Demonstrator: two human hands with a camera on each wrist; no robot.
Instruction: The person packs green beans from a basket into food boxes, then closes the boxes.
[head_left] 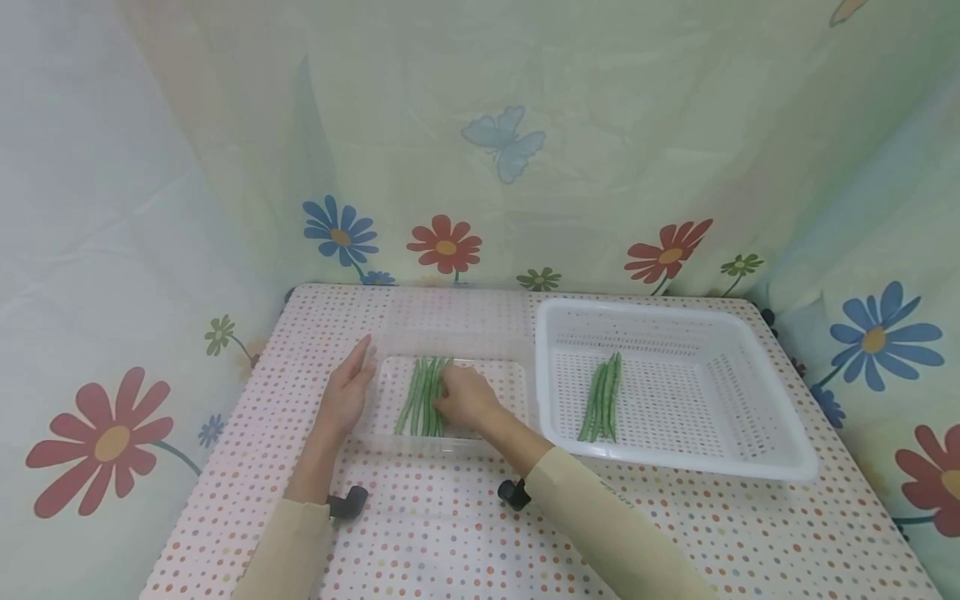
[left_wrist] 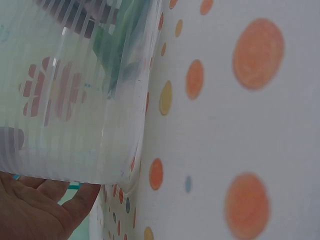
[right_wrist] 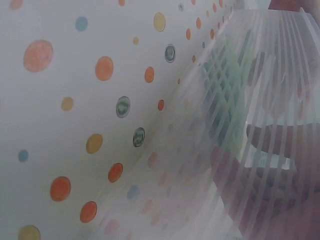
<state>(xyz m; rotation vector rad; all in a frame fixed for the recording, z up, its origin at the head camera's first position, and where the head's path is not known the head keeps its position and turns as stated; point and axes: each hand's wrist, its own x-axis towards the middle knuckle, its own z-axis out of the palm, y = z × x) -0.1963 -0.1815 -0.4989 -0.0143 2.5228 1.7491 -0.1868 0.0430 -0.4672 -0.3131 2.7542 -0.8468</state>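
Note:
Several green beans (head_left: 422, 398) lie side by side, lengthwise, in a clear plastic box (head_left: 495, 375). My right hand (head_left: 468, 398) reaches into this box with bent fingers and holds the bean at the right end of the row. In the right wrist view, its fingers (right_wrist: 270, 140) and the blurred beans (right_wrist: 227, 95) show through the ribbed wall. My left hand (head_left: 345, 392) rests along the box's left side, fingers extended. In the left wrist view, its fingers (left_wrist: 82, 202) touch the outside of the wall (left_wrist: 55, 150).
Right of the box stands a white perforated basket (head_left: 772, 417) with several more green beans (head_left: 602, 398) toward its left side. Both containers are on a table (head_left: 420, 542) with a dotted cloth. A flowered curtain (head_left: 600, 167) hangs behind and at the sides.

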